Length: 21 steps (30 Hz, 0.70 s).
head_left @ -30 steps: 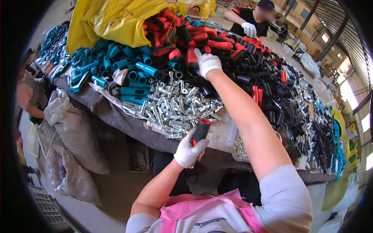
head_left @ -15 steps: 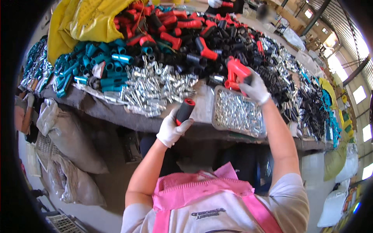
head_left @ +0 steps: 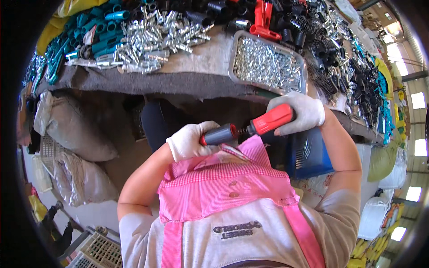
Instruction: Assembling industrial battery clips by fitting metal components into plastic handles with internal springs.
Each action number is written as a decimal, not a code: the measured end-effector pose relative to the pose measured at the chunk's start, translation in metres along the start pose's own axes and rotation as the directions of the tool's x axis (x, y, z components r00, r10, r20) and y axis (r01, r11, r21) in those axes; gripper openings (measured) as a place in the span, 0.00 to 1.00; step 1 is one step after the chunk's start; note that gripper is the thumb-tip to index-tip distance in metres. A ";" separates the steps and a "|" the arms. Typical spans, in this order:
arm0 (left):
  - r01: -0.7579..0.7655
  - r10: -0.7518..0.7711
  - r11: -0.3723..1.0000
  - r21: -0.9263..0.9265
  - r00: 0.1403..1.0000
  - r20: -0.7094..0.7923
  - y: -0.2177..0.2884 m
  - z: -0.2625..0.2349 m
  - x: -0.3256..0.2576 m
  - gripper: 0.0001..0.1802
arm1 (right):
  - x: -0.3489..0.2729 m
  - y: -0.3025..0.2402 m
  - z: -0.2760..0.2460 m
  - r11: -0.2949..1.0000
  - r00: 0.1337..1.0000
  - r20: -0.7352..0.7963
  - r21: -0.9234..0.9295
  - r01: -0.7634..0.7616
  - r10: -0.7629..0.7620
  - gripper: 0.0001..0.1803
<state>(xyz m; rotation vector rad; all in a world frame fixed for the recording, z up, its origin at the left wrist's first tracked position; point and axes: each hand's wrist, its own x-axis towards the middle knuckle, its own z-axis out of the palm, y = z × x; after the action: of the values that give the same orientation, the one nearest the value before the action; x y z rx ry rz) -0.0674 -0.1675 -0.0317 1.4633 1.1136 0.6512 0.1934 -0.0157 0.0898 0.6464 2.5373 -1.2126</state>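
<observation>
My left hand (head_left: 190, 142), in a white glove, is wrapped round a dark grey cylindrical sleeve (head_left: 219, 135) with red rims. My right hand (head_left: 307, 112), also gloved, grips a red tapered handle piece (head_left: 271, 119) with a dark far end. A dark spiral shaft or spring (head_left: 244, 131) spans the gap between the two parts, which are roughly in line above my pink apron (head_left: 223, 196). Whether the spiral reaches inside the sleeve cannot be seen. Beyond my hands, a clear tray (head_left: 231, 67) holds many small shiny metal pieces.
Silver metal parts (head_left: 154, 38), teal tubes (head_left: 105, 33) and black parts (head_left: 344, 76) are heaped on the cloth-covered table (head_left: 178, 85). A red forked part (head_left: 263, 22) lies behind the tray. Below are a blue crate (head_left: 313, 154) and white sacks (head_left: 78, 129).
Both hands have come back from the table toward my apron. The sleeve has tipped sideways to face the red handle piece. The red forked part stays on the table, and the view has tilted down.
</observation>
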 end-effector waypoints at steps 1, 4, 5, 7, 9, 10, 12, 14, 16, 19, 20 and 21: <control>0.074 -0.058 0.985 -0.156 0.993 0.102 -0.008 0.008 -0.005 0.24 | 0.003 0.000 0.011 0.999 0.999 0.022 -0.048 0.024 -0.023 0.20; 0.177 -0.055 0.886 -0.428 0.958 0.282 -0.022 0.035 -0.014 0.20 | 0.014 0.007 0.047 0.990 0.984 0.132 -0.051 0.132 -0.124 0.17; 0.237 -0.069 0.867 -0.437 0.928 0.366 -0.027 0.040 -0.015 0.19 | 0.017 0.010 0.054 0.970 0.970 0.129 -0.110 0.219 -0.205 0.16; 0.399 -0.099 0.761 -0.511 0.850 0.517 -0.039 0.043 -0.011 0.22 | 0.023 0.020 0.065 0.867 0.913 0.060 -0.294 0.402 -0.403 0.14; 0.335 0.029 0.729 -0.597 0.856 0.515 -0.039 0.046 -0.011 0.21 | 0.031 0.016 0.063 0.662 0.809 0.053 -0.545 0.514 -0.585 0.12; 0.338 0.077 0.709 -0.619 0.835 0.545 -0.043 0.046 -0.007 0.19 | 0.033 0.012 0.064 0.520 0.713 0.029 -0.663 0.539 -0.701 0.13; 0.361 0.038 0.775 -0.520 0.793 0.608 -0.058 0.049 -0.002 0.17 | 0.032 0.002 0.061 0.310 0.617 0.135 -0.769 0.559 -0.776 0.12; 0.304 0.131 0.764 -0.569 0.790 0.599 -0.063 0.055 0.001 0.17 | 0.032 0.007 0.066 0.226 0.546 0.134 -0.810 0.542 -0.827 0.13; 0.273 0.149 0.791 -0.548 0.782 0.605 -0.066 0.057 0.003 0.18 | 0.030 0.008 0.068 0.139 0.476 0.150 -0.844 0.518 -0.866 0.12; 0.351 0.042 0.782 -0.515 0.795 0.605 -0.063 0.057 -0.002 0.28 | 0.023 0.002 0.067 0.418 0.693 0.054 -0.763 0.493 -0.719 0.07; 0.293 -0.003 0.843 -0.451 0.842 0.540 -0.043 0.053 -0.004 0.24 | 0.020 0.015 0.073 0.549 0.741 -0.034 -0.694 0.465 -0.670 0.07; 0.238 -0.079 0.914 -0.329 0.900 0.430 -0.035 0.053 -0.008 0.19 | 0.016 0.023 0.081 0.738 0.858 -0.063 -0.544 0.399 -0.510 0.07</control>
<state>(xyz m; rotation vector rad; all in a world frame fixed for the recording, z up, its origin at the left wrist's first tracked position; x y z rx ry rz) -0.0343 -0.2008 -0.0755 1.0937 0.7224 0.3859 0.1945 -0.0616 0.0178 0.0047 3.1315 -0.5157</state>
